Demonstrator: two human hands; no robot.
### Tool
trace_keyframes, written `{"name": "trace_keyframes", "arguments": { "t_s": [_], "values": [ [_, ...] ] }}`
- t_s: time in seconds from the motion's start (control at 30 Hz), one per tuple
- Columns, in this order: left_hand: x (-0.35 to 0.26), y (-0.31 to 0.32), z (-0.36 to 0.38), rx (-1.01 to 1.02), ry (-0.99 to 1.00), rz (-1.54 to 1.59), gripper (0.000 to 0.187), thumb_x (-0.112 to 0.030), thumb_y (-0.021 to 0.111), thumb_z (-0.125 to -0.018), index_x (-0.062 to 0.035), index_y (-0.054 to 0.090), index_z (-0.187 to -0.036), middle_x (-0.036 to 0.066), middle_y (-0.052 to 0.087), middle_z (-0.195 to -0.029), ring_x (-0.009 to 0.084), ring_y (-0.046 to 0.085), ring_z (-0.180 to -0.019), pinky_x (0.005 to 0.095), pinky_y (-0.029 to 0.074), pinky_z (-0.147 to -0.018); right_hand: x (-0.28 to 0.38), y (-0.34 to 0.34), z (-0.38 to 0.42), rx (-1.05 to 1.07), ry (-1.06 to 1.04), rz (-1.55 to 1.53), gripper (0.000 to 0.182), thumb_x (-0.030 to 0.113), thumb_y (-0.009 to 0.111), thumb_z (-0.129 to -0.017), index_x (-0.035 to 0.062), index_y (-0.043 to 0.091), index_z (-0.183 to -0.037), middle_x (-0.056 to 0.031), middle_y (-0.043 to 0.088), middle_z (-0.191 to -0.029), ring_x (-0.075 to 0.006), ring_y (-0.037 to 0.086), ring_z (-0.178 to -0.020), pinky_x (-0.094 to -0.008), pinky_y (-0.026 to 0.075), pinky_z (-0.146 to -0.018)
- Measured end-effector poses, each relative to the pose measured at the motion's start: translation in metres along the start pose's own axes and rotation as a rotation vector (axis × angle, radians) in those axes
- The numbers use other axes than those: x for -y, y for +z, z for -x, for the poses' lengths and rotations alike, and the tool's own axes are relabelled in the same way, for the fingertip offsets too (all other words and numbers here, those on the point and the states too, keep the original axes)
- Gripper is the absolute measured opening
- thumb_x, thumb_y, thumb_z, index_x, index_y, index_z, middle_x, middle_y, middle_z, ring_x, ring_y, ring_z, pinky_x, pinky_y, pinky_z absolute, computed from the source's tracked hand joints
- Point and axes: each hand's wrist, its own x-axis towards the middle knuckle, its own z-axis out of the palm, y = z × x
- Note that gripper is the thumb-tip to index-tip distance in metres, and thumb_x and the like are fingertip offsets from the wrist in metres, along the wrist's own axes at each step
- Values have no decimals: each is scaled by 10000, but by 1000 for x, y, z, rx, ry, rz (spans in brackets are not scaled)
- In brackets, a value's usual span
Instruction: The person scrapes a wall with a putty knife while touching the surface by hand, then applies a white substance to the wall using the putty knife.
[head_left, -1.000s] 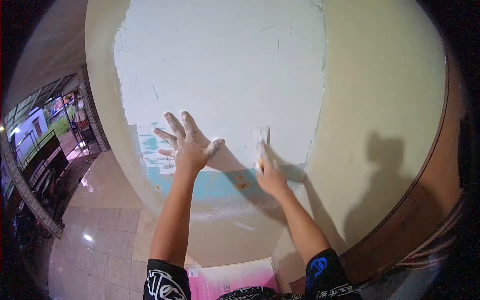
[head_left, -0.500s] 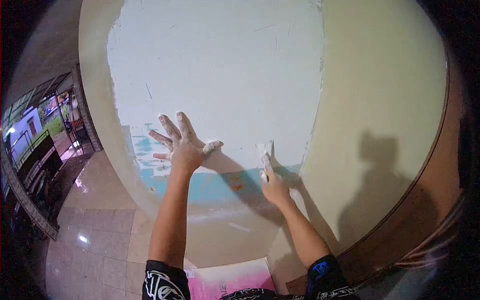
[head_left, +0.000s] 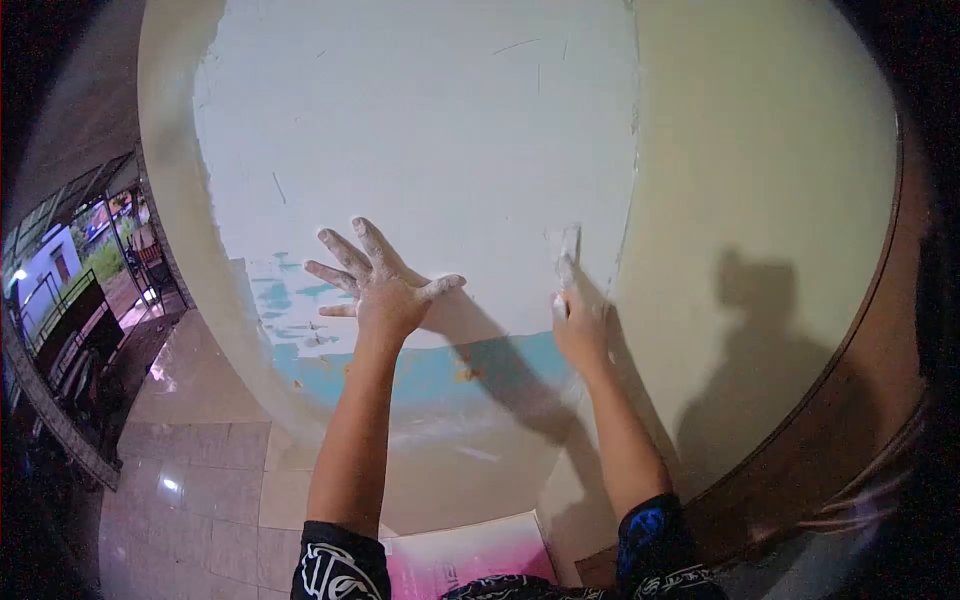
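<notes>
My left hand (head_left: 388, 298) is spread against the wall, its fingers dusted with white putty. Closed around a handle, my right hand (head_left: 582, 325) holds a putty knife (head_left: 568, 245) with its whitened blade at the wall surface. Both hands lie over a large white-coated patch (head_left: 430, 130). Below them runs a strip of turquoise paint (head_left: 420, 375) with small orange-brown spots. Streaks of turquoise show through the white to the left of my left hand.
Bare cream wall (head_left: 740, 170) borders the patch on the right, with my shadow on it. A pink and white box or board (head_left: 470, 560) lies at the wall's foot. Floor tiles (head_left: 200, 510) extend at lower left, near an open doorway (head_left: 110, 250) to the outside.
My right hand has moved up and to the right with the putty knife, away from the turquoise strip. My left hand stays spread on the wall, shifted slightly right in view.
</notes>
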Motion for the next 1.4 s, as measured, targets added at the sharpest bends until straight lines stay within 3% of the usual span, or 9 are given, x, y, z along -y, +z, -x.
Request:
{"name": "trace_keyframes", "arguments": {
  "t_s": [0.27, 0.33, 0.43, 0.67, 0.87, 1.2, 1.27, 1.33, 1.4],
  "values": [
    [-16, -17, 5, 30, -49, -16, 1650, -859, 813, -428, -81, -34, -1611, 358, -251, -1582, 610, -326, -1385, 912, -9, -916, -20, 10, 43, 35, 165, -171, 554, 202, 560, -993, 235, 429, -1530, -229, 656, -1250, -412, 622, -1142, -480, 443, -1040],
    [-20, -21, 4, 78, -82, -49, 1643, -849, 821, -436, -83, -33, -1612, 360, -269, -1574, 615, -342, -1372, 914, -4, -913, -19, -1, 29, -198, -88, 95, 549, 199, 555, -993, 221, 429, -1526, -230, 649, -1260, -427, 626, -1124, -487, 470, -1002],
    [-3, -3, -2, 12, 5, -15, 1645, -836, 828, -448, -86, -65, -1608, 368, -293, -1559, 624, -361, -1352, 908, -21, -921, 8, -60, -24, 178, 247, -59, 536, 270, 486, -1022, 202, 386, -1544, -247, 602, -1315, -442, 592, -1161, -519, 465, -993],
    [-4, -5, 4, -26, 12, 4, 1620, -849, 815, -446, -123, -36, -1619, 336, -286, -1580, 619, -353, -1363, 914, -22, -908, -52, 11, 67, 98, 3, 12, 598, 203, 485, -1021, 155, 288, -1584, -202, 383, -1569, -403, 407, -1411, -459, 369, -1157],
    [-11, -10, 3, 57, -55, -55, 1632, -845, 821, -447, -107, -48, -1615, 328, -315, -1571, 608, -369, -1361, 924, -48, -866, 0, -62, -19, 286, 378, -208, 630, 191, 469, -1033, 157, 209, -1606, -227, 371, -1567, -434, 387, -1413, -482, 364, -1155],
    [0, -6, 5, 58, 21, -78, 1659, -845, 834, -394, -106, -10, -1616, 332, -309, -1570, 622, -391, -1333, 905, -18, -935, -51, 3, 48, 100, 118, 49, 593, 233, 419, -1052, 195, 208, -1605, -246, 500, -1465, -473, 524, -1285, -500, 421, -1100],
    [2, -5, 10, 53, 32, -96, 1622, -849, 827, -403, -152, 24, -1626, 313, -314, -1578, 619, -372, -1349, 905, -15, -934, -22, -40, 13, 404, 381, -67, 587, 191, 457, -1038, 158, 262, -1590, -244, 503, -1464, -451, 500, -1325, -480, 401, -1129],
    [14, 4, 18, 62, 55, -154, 1574, -868, 798, -437, -166, 47, -1629, 310, -286, -1593, 620, -359, -1359, 904, -23, -930, -16, -40, 21, 371, 391, -70, 578, 168, 491, -1022, 131, 313, -1571, -250, 522, -1442, -439, 499, -1332, -473, 399, -1134],
    [37, 26, 26, -26, 184, -245, 1530, -888, 762, -470, -161, 78, -1629, 314, -231, -1613, 613, -343, -1374, 904, -33, -924, -39, 0, 61, 33, 81, -137, 604, 116, 517, -997, 133, 319, -1567, -245, 504, -1461, -434, 491, -1339, -474, 401, -1130]
  ]
}}
